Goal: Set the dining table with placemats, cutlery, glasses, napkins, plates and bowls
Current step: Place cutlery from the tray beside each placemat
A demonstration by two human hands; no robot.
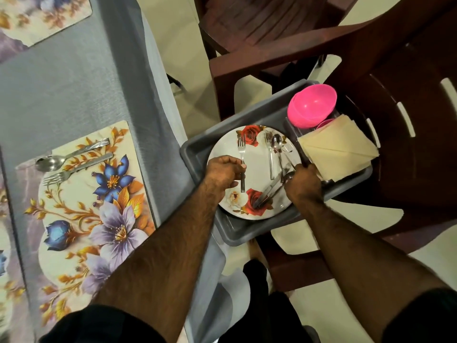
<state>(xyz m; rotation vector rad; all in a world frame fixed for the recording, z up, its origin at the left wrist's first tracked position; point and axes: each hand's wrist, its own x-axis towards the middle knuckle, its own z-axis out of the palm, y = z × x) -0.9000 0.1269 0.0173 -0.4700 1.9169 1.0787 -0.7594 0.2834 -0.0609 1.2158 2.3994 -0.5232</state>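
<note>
Gripping a fork [242, 154], the left hand [223, 172] hovered over the plate [257, 154]; at 3 o'clock the right hand [303, 181] clutched cutlery [269, 191], napkins [338, 147] beyond

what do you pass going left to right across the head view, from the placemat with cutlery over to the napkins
spoon on the near placemat → left hand with its grip on a fork → fork lying loose on the plate → right hand → napkins
</note>
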